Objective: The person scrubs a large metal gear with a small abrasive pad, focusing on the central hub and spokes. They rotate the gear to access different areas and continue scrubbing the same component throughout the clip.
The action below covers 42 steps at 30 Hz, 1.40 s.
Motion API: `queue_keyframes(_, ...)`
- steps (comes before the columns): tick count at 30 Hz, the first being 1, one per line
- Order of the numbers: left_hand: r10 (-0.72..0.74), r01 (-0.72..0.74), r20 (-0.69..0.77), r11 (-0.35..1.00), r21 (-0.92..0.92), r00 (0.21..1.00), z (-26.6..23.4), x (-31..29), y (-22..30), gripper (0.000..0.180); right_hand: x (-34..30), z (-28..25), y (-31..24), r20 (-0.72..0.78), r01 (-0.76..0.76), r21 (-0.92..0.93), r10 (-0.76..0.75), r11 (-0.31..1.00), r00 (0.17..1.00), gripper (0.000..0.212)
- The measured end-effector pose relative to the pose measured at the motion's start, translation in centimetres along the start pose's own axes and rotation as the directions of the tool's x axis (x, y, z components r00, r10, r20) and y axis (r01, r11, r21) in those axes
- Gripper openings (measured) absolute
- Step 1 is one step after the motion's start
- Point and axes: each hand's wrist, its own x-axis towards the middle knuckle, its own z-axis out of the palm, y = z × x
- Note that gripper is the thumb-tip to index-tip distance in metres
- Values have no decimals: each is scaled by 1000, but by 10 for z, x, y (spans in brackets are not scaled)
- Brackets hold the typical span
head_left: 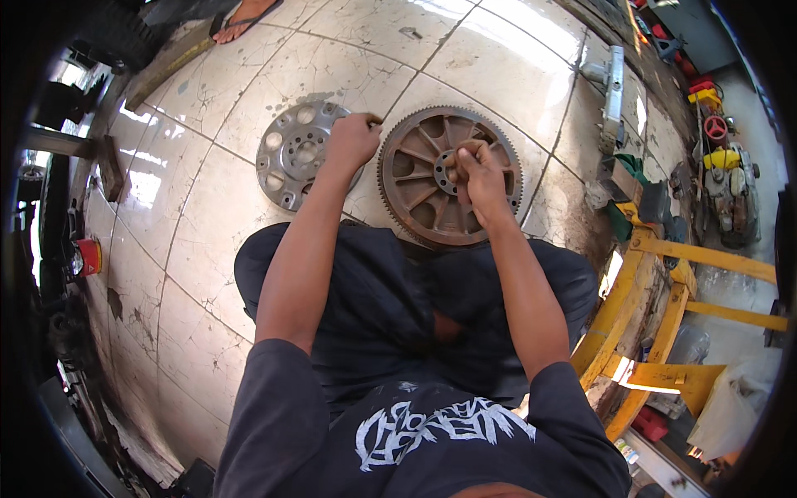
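Observation:
A rusty brown flywheel [413, 178] with a toothed rim and spokes lies flat on the floor in front of my folded legs. My right hand [476, 172] is over its hub, fingers curled together; anything within them is too hidden to name. To the left lies a silver round metal plate [275, 164] with large holes around its edge and smaller ones near the centre. My left hand [354, 139] is closed above the plate's right side, near the flywheel's rim. Whatever it may hold is covered by its fingers. The left forearm hides part of the plate.
Glossy cracked tiles [199, 241] make up the floor. A yellow metal frame [656, 324] stands at the right, with a yellow-and-red machine [721, 158] beyond it. Another person's sandalled foot [242, 21] is at the far left, beside a wooden beam [166, 68].

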Motion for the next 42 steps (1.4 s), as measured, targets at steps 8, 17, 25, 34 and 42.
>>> queue_keyframes(8, -223, 234, 242, 972, -16, 944, 11, 9, 7, 33, 16, 3, 31, -49, -51, -383, 34, 923, 998, 21)
queue_keyframes(17, -390, 405, 246, 914, -14, 887, 8, 11, -2, 36, 54, 65, 31, 359, 540, -808, -529, 236, 769, 22)
queue_keyframes(25, -379, 413, 230, 902, -122, 896, 7, 10, -1, 33, 11, 72, 75, 562, 587, -809, -344, -38, 752, 40)
queue_keyframes(34, -369, 402, 232, 908, -115, 900, 3, 10, 7, 37, 7, 72, 76, 552, 550, -826, -374, -122, 745, 35)
queue_keyframes(42, -374, 406, 241, 908, -101, 896, -1, 13, 7, 40, 22, 66, 94, 575, 580, -805, -399, -123, 714, 50)
